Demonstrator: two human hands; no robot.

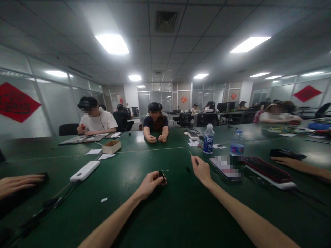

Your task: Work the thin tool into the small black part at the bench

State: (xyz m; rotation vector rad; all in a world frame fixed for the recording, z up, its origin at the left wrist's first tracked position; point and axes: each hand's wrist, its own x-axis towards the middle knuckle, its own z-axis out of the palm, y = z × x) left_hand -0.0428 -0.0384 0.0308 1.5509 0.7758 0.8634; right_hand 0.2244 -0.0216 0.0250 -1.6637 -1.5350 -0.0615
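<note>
Near the middle of the green table (pixel 165 210), my left hand (pixel 150 182) is closed around a small black object (pixel 161 175), whose kind I cannot make out. My right hand (pixel 201 169) grips a thin tool with a slim, light metal shaft (pixel 190 153); its tip points up and to the left, apart from the black object. The fingers hide most of its handle, so its exact kind is unclear. A small dark piece (pixel 188 169) lies on the table just left of my right hand.
Right of my hands stand a blue-labelled bottle (pixel 208 140), a water bottle (pixel 237 144), a phone (pixel 269 168) on a white power bank, and a co-worker's hand (pixel 289 162). To the left are a white power bank (pixel 85 171), a small box (pixel 111 147) and another person's hand (pixel 20 184).
</note>
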